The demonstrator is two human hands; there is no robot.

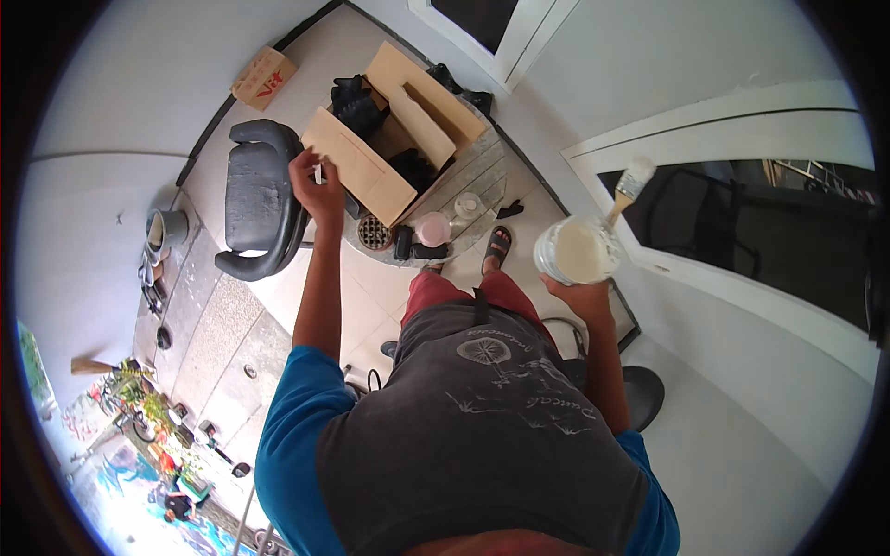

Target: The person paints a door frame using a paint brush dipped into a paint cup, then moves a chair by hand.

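My right hand [577, 291] is wrapped round the lower side of a clear tub of off-white paint [580, 252], whose outside is smeared. A paintbrush [631, 183] stands up at the tub's far rim, its bristles coated white and pointing away from me. Out to the left, my left hand [318, 185] is raised with fingers curled together over a small white piece that I cannot make out. That hand overlaps the edge between a worn black chair [257, 190] and an open cardboard box [363, 165] holding black plastic bags.
A round wooden table [482, 185] carries the box, a pink-lidded tub [433, 228], a clear cup [467, 205] and a round woven item [375, 233]. A white-framed window [742, 120] is on the right. A small carton [264, 79] stands by the far wall, a bucket [167, 230] at left.
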